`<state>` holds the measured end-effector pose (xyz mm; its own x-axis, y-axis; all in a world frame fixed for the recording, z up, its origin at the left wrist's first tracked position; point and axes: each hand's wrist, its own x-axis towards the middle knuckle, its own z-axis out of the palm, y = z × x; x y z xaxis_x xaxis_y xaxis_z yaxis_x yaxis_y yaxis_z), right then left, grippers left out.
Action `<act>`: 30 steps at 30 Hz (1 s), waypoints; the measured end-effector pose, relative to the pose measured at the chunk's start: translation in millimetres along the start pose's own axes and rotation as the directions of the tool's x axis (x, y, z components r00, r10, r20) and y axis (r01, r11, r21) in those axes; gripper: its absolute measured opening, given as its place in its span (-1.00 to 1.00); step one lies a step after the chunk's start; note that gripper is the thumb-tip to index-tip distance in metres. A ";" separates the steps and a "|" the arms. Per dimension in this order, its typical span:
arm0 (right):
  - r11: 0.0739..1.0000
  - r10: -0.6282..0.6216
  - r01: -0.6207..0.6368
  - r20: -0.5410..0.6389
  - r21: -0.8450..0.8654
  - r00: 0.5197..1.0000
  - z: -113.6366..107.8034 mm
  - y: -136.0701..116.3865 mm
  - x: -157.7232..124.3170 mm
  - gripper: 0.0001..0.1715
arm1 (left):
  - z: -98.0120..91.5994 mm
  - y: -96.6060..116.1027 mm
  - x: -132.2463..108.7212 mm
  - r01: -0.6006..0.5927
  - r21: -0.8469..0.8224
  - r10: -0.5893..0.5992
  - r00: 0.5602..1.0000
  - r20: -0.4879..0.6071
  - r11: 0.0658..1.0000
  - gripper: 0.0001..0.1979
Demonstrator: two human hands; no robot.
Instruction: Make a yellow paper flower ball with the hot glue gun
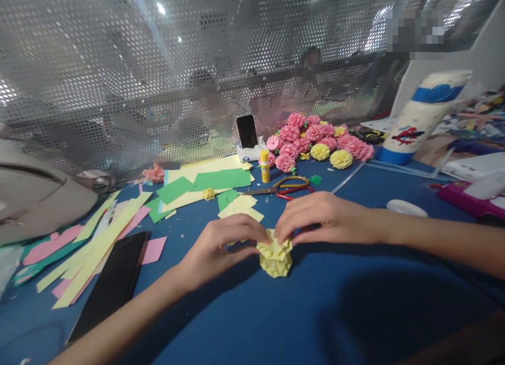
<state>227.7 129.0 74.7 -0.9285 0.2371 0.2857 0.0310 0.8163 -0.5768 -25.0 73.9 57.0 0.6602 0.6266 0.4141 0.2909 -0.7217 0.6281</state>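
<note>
A folded yellow paper flower (275,259) rests on the blue table (315,312) in front of me. My left hand (221,246) pinches its left side with closed fingers. From the other side my right hand (321,218) grips the top of the flower, fingers pressed together. Both forearms reach in from the bottom corners.
Yellow, green and pink paper sheets and strips (189,189) lie at left with a black phone (112,283). Behind are scissors (282,187), a glue stick (264,165), a phone on a stand (247,132), a heap of pink and yellow paper flowers (315,141), a white bottle (418,118) and a perforated metal screen (158,65).
</note>
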 end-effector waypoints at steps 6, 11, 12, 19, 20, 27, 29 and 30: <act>0.982 -0.099 0.115 0.109 -0.150 0.989 0.8 4.7 0.1 -0.79 | 3.7 -5.0 0.6 -0.055 0.068 0.049 0.996 0.079 0.996 -0.82; 0.974 -0.106 0.133 0.149 -0.183 0.983 2.2 7.7 3.5 -0.79 | 4.1 -9.9 -1.5 -0.072 0.077 0.062 0.989 0.133 0.994 -0.82; 0.974 -0.099 0.129 0.161 -0.187 0.982 2.5 8.1 4.2 -0.78 | 4.3 -11.0 -1.9 -0.068 0.078 0.056 0.988 0.146 0.995 -0.81; 0.979 -0.060 0.100 0.218 -0.175 0.974 3.4 10.4 10.1 -0.78 | 3.3 -15.3 -1.5 -0.008 0.059 -0.004 0.976 0.216 0.998 -0.79; 0.982 -0.057 0.095 0.225 -0.165 0.973 3.0 10.0 10.9 -0.78 | 2.3 -15.2 -1.3 -0.003 0.057 -0.010 0.974 0.228 0.998 -0.78; 0.989 -0.053 0.089 0.270 -0.122 0.961 0.8 3.5 13.7 -0.73 | -2.6 -15.2 -2.5 0.001 0.013 -0.004 0.963 0.268 1.000 -0.77; 0.988 -0.058 0.093 0.263 -0.121 0.963 2.0 3.5 13.9 -0.71 | -1.1 -16.3 -2.1 -0.005 0.014 0.001 0.967 0.256 1.000 -0.78; 0.988 -0.061 0.094 0.257 -0.119 0.965 2.9 4.1 14.1 -0.71 | -0.1 -16.9 -1.5 -0.012 0.019 0.007 0.969 0.248 1.000 -0.79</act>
<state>213.8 134.2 74.1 -0.9925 0.0438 0.1140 -0.0126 0.8919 -0.4521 -31.0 85.2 45.8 0.8134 0.5290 0.2419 0.2964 -0.7347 0.6102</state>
